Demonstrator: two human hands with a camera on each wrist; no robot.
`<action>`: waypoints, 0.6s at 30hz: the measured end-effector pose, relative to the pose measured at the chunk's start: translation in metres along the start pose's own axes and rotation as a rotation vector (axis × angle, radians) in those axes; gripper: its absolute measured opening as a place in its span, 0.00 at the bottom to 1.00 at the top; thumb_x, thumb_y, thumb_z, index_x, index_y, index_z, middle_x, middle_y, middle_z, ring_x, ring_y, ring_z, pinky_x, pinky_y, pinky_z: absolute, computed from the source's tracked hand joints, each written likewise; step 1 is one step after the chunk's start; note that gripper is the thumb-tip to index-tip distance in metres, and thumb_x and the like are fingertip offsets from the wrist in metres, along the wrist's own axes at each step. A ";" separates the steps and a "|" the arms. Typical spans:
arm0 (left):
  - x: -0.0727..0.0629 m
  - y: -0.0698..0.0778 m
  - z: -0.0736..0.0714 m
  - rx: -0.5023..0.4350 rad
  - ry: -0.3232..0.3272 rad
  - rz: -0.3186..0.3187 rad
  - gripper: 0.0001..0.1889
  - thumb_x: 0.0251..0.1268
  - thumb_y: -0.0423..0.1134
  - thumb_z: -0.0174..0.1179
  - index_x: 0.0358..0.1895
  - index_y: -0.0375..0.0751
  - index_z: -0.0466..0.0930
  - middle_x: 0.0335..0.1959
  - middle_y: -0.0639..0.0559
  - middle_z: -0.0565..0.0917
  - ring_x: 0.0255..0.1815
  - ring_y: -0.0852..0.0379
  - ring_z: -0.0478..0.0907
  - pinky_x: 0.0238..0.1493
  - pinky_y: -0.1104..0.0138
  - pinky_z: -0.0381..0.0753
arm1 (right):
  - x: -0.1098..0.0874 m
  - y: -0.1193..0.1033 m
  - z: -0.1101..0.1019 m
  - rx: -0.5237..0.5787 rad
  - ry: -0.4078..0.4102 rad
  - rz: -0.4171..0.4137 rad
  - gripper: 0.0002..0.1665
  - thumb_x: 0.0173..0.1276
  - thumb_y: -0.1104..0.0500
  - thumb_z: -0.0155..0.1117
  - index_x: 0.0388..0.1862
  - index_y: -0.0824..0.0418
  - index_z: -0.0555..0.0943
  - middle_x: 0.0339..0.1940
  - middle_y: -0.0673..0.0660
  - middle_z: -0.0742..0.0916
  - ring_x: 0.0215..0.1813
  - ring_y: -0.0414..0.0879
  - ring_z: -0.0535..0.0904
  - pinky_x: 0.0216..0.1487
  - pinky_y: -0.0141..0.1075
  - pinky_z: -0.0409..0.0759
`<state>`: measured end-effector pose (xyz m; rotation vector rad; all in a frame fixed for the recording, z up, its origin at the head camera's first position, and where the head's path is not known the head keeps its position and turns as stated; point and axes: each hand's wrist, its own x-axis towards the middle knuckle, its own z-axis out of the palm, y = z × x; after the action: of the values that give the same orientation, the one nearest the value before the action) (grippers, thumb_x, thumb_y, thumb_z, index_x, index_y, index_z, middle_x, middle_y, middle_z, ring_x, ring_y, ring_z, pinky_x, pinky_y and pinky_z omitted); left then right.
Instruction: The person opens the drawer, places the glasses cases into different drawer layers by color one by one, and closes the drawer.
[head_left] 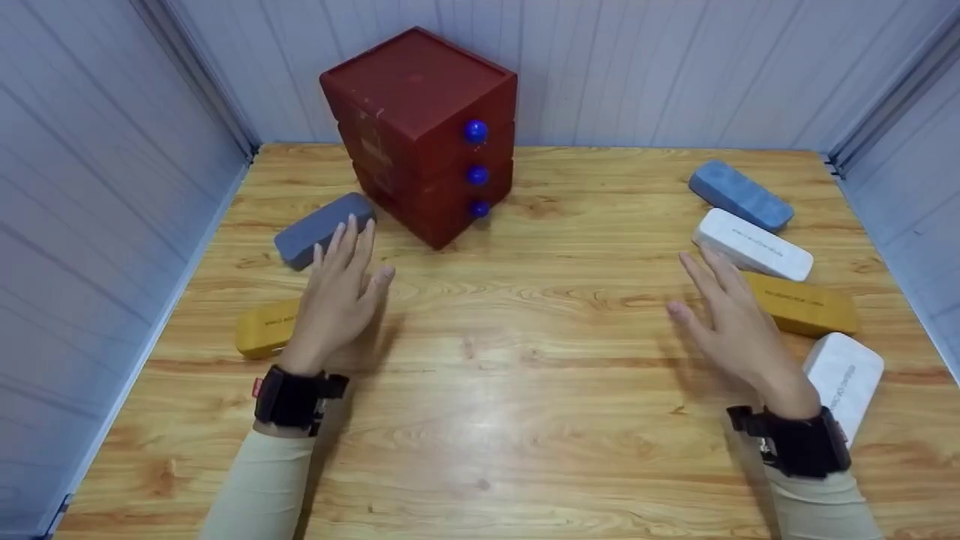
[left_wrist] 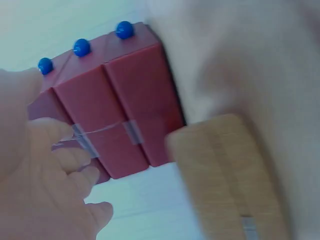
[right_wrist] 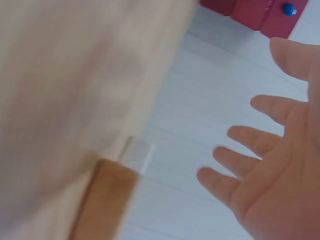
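Observation:
My left hand [head_left: 335,304], fingers straight and holding nothing, is over the left side of the table. Its fingertips overlap a grey-blue oblong case [head_left: 311,234] in the head view, and the hand partly hides a yellow case [head_left: 262,330]. On the right, my right hand [head_left: 731,322] has spread fingers with nothing in them. It overlaps the left end of another yellow case [head_left: 806,306]; its fingertips are at a white case [head_left: 754,244]. A second white case [head_left: 847,379] lies beside the right wrist, partly covered. Farther back is a blue case [head_left: 741,195].
A dark red three-drawer cabinet [head_left: 416,90] with blue round knobs stands at the back, left of centre, turned cornerwise. Pale panel walls [head_left: 600,67] enclose the wooden table [head_left: 495,442] at the back and both sides. Each wrist wears a black strapped device.

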<state>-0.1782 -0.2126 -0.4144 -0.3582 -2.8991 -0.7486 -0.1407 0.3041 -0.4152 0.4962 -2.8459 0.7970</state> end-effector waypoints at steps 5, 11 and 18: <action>0.023 0.006 -0.027 -0.281 0.057 -0.055 0.40 0.86 0.61 0.44 0.88 0.48 0.42 0.89 0.47 0.43 0.89 0.46 0.41 0.87 0.49 0.40 | 0.019 -0.021 -0.015 0.117 0.017 -0.058 0.41 0.83 0.52 0.63 0.88 0.56 0.59 0.86 0.68 0.61 0.83 0.72 0.56 0.74 0.75 0.61; 0.062 0.017 -0.061 -0.598 0.073 -0.226 0.43 0.82 0.64 0.50 0.89 0.57 0.40 0.89 0.49 0.48 0.87 0.47 0.53 0.83 0.53 0.60 | 0.045 -0.048 -0.031 0.338 -0.004 0.009 0.41 0.85 0.51 0.58 0.89 0.50 0.54 0.85 0.64 0.64 0.80 0.67 0.66 0.71 0.69 0.71; 0.099 0.027 -0.084 -0.758 0.066 -0.416 0.49 0.77 0.68 0.53 0.89 0.62 0.35 0.90 0.52 0.45 0.88 0.54 0.49 0.82 0.59 0.62 | 0.070 -0.065 -0.032 0.535 -0.031 0.094 0.40 0.85 0.45 0.55 0.89 0.50 0.55 0.85 0.60 0.65 0.80 0.61 0.67 0.71 0.41 0.80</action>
<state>-0.2617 -0.2116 -0.3109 0.2221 -2.5274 -1.8715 -0.1815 0.2496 -0.3408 0.4343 -2.6743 1.5929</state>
